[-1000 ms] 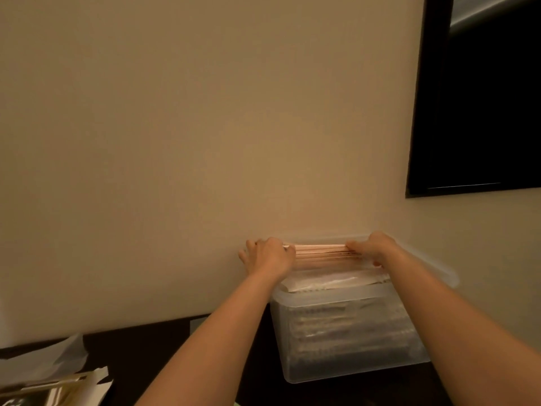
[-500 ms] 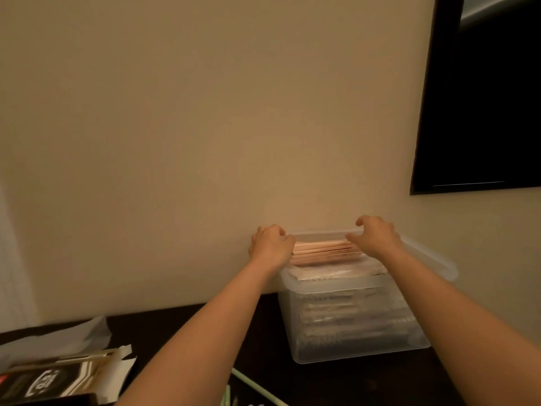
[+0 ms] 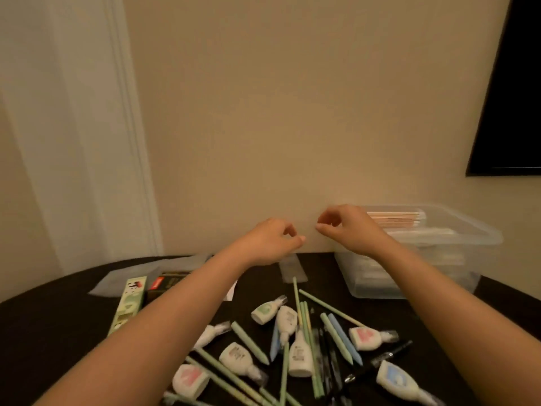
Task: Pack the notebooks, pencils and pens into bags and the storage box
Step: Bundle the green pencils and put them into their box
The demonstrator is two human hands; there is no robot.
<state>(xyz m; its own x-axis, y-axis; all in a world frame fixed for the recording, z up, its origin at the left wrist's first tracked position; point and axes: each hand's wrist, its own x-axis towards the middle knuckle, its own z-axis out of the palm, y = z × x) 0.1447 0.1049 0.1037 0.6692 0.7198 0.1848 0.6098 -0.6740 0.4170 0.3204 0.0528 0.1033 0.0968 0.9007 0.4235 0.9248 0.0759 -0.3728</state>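
Clear plastic, that is the storage box (image 3: 415,276), sitting at the far right of the dark tabletop (image 3: 58,332) against the wall; a stack of notebooks (image 3: 395,219) with pinkish edges lies inside it, up near the rim. My left hand (image 3: 272,240) and right hand (image 3: 348,230) hover above the far edge of the tabletop, close together but not touching; the grip on both sides is slack, with fingers loosely curled round nothing. My right hand is at the box's left corner; I cannot tell whether it touches.

Near me, between my forearms, lies a loose heap: pale green pencils (image 3: 306,323) crossing one another, a blue one (image 3: 344,338) among them, black pens (image 3: 389,354) toward the right, and small white bottle-shaped pieces (image 3: 288,319) scattered through. A flat clear bag (image 3: 292,268) lies just beyond the heap, below my left hand. On the left rests a long green carton (image 3: 128,306) beside a dark packet (image 3: 165,284) — its print is too blurred to read.
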